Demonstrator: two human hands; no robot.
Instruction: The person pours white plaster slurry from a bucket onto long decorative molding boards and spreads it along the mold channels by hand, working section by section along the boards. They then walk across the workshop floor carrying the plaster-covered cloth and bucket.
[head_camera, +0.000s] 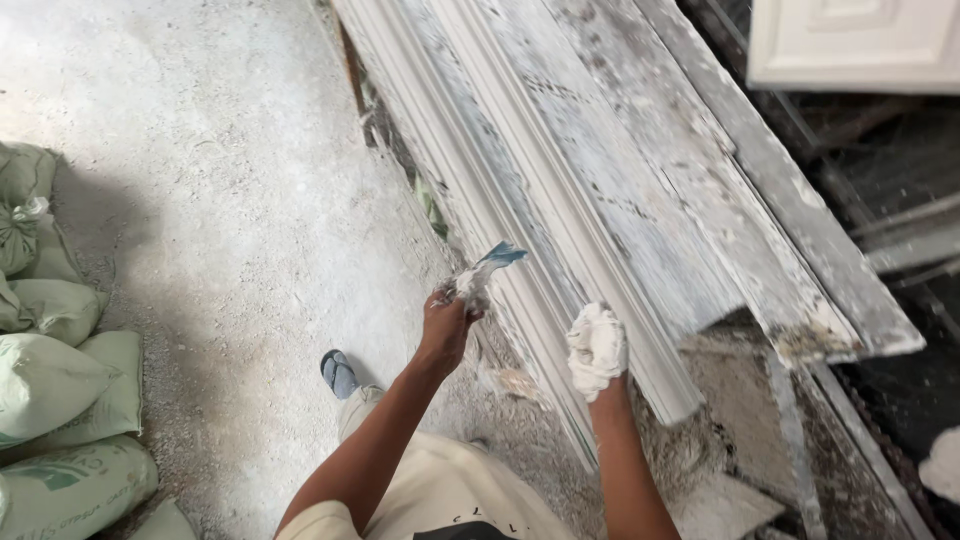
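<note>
Right hand (597, 350), plaster-caked, presses the stiff, likely brittle moulding (560, 240); beside it, left hand (445, 325) grips a scraper (485, 268).

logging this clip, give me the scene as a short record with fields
left hand: left hand grips a blue-bladed scraper caked in white plaster
right hand: right hand, coated in white plaster, rests on the long white moulding
support: moulding lies on plaster-spattered planks
floor: dusty concrete floor
nearby: green sacks stacked at the left; a foot in a blue sandal
</note>
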